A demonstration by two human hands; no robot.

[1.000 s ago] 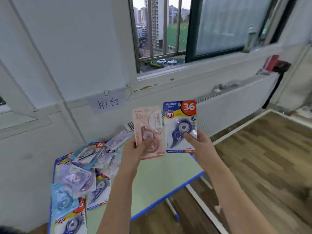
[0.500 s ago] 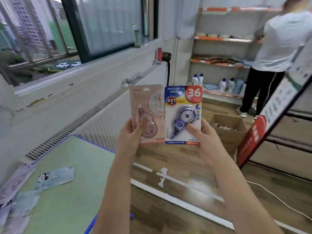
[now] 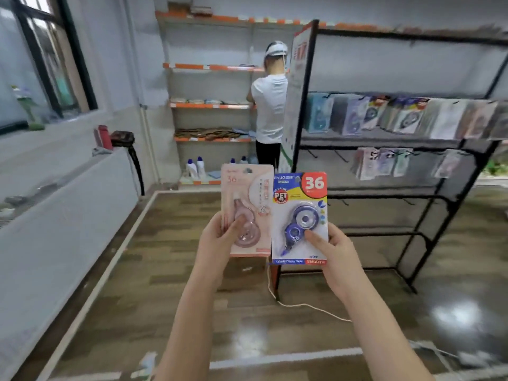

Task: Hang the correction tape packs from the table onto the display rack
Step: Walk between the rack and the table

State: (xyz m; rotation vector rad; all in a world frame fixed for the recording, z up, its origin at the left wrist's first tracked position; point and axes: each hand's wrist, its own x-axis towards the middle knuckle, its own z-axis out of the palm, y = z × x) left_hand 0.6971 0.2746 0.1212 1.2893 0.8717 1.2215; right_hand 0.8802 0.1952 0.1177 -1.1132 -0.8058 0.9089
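Two packs are in transit and not yet hung: the left hand (image 3: 220, 240) pinches the pink pack (image 3: 246, 207), the right hand (image 3: 334, 251) the blue pack (image 3: 301, 215), both well short of the display rack (image 3: 428, 204), which already carries hung packs (image 3: 384, 116).

Two packs (image 3: 275, 215) held side by side before the display rack (image 3: 398, 149); shelves (image 3: 211, 105) behind, left.

Display rack (image 3: 398, 138) now ahead, table gone.
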